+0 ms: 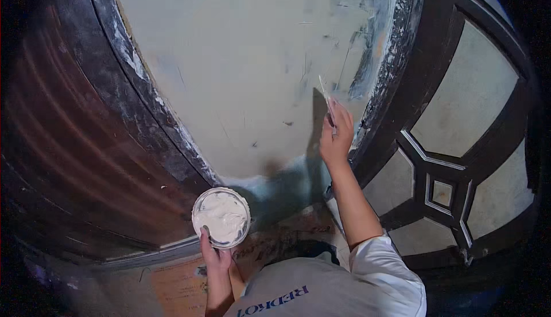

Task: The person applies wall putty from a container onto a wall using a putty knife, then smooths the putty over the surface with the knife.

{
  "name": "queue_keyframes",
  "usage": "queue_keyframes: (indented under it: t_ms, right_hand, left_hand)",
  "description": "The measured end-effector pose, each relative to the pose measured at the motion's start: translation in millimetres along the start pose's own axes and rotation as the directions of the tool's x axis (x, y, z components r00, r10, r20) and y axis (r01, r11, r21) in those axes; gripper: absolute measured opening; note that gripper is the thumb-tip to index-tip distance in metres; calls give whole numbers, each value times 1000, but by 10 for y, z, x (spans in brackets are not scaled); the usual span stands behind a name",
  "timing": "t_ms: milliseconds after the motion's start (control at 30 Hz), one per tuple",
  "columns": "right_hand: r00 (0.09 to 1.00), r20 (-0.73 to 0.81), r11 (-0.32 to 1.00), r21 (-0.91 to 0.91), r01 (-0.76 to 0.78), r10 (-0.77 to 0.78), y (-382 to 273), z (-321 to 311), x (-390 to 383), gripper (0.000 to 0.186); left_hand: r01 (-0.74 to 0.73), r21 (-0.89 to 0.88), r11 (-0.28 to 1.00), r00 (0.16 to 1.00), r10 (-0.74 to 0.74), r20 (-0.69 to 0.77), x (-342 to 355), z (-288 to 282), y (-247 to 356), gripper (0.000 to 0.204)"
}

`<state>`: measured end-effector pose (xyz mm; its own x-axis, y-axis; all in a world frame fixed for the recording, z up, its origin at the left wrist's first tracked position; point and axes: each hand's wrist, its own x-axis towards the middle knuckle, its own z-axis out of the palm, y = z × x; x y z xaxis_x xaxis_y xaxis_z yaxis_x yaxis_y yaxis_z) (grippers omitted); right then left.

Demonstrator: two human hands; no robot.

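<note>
From the head camera, the left hand [216, 256] gripped a round, pale-rimmed tub [248, 218] of creamy white paste [225, 212] — thumb at its near edge. The right hand's [338, 130] fingers pinched a thin, flat scraper [324, 90] — near the pale, smeared wall panel [241, 87].

Dim floor [117, 291]; orange-brown printed sheet [172, 282] lying on it.

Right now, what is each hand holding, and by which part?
The left hand grips a tub of paste by its near edge; the right hand, a flat tool by its lower end.
</note>
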<state>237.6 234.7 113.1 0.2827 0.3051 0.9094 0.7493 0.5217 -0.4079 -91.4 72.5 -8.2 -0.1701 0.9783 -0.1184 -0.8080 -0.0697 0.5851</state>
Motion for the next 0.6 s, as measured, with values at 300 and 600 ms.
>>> queue_keyframes:
  t_ms: [300, 600]
  right_hand:
    - [809, 565, 985, 46, 168, -164, -347, 662, -1879, 42]
    - [790, 606, 990, 141, 10, -94, 61, 328, -1432, 30]
  left_hand:
    - [-4, 6, 1000, 1000, 4, 25, -68, -45, -2, 57]
    - [-32, 43, 999, 997, 29, 78, -57, -273, -22, 56]
